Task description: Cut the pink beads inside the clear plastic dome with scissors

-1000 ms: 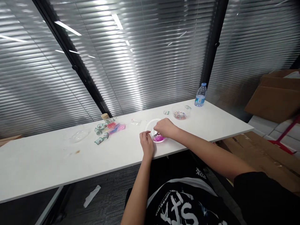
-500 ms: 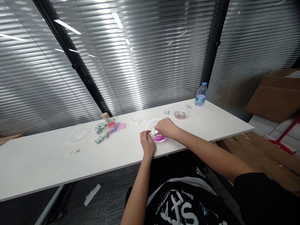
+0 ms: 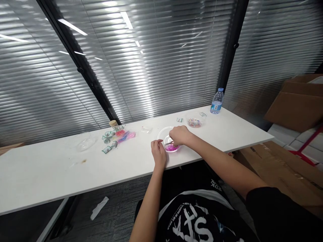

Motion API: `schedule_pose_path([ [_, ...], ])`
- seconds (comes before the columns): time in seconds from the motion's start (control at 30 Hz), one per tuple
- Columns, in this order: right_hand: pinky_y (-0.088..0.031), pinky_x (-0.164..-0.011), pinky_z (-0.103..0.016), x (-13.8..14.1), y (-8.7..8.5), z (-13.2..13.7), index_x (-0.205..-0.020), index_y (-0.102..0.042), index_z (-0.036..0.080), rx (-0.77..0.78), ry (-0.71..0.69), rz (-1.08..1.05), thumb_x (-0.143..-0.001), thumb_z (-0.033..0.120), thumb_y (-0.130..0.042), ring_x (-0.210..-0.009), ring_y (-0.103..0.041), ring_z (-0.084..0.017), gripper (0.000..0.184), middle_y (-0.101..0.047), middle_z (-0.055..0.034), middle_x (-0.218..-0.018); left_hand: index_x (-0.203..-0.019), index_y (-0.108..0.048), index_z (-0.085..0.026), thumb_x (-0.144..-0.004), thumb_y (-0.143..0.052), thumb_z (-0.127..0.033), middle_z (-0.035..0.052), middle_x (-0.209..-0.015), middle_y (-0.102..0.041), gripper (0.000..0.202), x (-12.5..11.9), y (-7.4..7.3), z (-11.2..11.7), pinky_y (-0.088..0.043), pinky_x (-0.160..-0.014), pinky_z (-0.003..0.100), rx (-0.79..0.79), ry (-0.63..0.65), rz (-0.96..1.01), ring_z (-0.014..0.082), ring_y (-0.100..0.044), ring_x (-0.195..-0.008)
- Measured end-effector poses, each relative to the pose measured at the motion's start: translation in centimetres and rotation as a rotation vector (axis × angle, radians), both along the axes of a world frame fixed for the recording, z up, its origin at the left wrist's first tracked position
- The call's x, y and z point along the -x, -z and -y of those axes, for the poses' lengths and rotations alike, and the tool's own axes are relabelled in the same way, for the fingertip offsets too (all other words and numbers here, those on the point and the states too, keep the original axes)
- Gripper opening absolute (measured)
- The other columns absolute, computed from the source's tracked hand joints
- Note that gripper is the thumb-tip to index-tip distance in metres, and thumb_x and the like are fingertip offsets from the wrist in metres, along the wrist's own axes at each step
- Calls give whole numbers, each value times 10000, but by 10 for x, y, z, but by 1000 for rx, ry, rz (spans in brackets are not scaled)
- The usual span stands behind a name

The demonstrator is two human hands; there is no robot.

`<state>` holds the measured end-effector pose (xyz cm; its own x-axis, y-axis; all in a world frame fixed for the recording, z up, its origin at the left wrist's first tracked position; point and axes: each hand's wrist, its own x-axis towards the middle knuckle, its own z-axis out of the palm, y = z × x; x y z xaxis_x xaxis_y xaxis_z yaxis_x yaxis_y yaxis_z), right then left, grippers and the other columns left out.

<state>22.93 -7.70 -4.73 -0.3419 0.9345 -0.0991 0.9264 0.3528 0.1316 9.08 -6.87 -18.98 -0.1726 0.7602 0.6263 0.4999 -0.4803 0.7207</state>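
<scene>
A clear round plastic bowl [image 3: 165,129] sits near the table's front edge, with bright pink pieces [image 3: 172,148] in its near part. My left hand [image 3: 158,153] is at the bowl's left side, its fingers closed on the rim. From above, my right hand [image 3: 181,135] reaches over the right side of the bowl, fingers wrapped round a pair of small metal scissors [image 3: 168,143]. The blades point left over the pink pieces, toward my left fingertips. The scissors' handles are mostly hidden inside my right hand.
A second clear bowl [image 3: 194,122] holds multicoloured bits. Behind it stands a water bottle [image 3: 216,101]. Left of my hands lie pink, blue and red packets [image 3: 126,135] and several green-and-white wrapped pieces [image 3: 107,149]. Farther left is a clear plastic lid [image 3: 85,143]. Cardboard boxes [image 3: 297,101] are at right.
My right hand has shifted slightly right and up with the scissors, and more of the blades shows. My left hand stays nearly in place at the bowl.
</scene>
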Motion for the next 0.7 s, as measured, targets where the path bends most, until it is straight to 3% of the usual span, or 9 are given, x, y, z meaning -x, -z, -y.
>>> schedule_pose_path([
  [0.33, -499, -787, -336, 6, 6, -5, -1098, -707, 159, 12, 20, 10, -694, 256, -766, -965, -677, -286, 419, -707, -181, -1033, -943, -608, -174, -947, -375, -182, 84, -954, -552, 233, -1, 0, 0, -448, -854, 346, -16, 3, -4, 202, -558, -942],
  [0.7, -500, -790, -342, 7, 11, -7, -1081, -714, 163, -8, 9, -7, -736, 239, -752, -993, -672, -292, 356, -709, -184, -1042, -958, -606, -179, -952, -376, -197, 84, -967, -548, 231, 0, 1, -1, -454, -859, 344, -9, 15, -14, 200, -561, -946],
])
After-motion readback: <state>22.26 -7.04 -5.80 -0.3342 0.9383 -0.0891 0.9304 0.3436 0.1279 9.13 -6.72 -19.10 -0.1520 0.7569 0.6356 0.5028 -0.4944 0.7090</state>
